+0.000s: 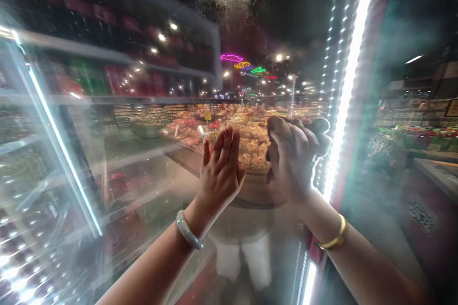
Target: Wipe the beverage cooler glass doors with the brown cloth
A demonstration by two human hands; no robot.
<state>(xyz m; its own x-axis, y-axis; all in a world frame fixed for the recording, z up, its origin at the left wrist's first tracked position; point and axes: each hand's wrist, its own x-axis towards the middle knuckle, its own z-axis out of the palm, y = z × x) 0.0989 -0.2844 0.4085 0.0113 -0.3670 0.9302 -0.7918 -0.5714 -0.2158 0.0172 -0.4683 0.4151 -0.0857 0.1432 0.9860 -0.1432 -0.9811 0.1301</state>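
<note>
My left hand [222, 167] is stretched out flat in the middle of the head view, its fingers straight and mostly together. Its palm faces a clear pane [157, 219]; I cannot tell whether it touches. A pale bangle [188, 230] circles that wrist. To the right, my right hand [291, 162] is raised with its fingers bent inward, partly blurred and in shade. Whatever those fingers close on, if anything, is hidden. A gold-coloured bracelet [336, 238] sits on the right wrist, and a bright light strip [348, 81] runs just beside this hand.
A second slanted light tube [60, 138] stands at the left. Beyond the pane, a display of heaped goods [252, 143] spreads out under coloured neon signs [242, 64]. Faint pale trousers [243, 259] appear low in the pane like a reflection. A dark counter [429, 209] stands at far right.
</note>
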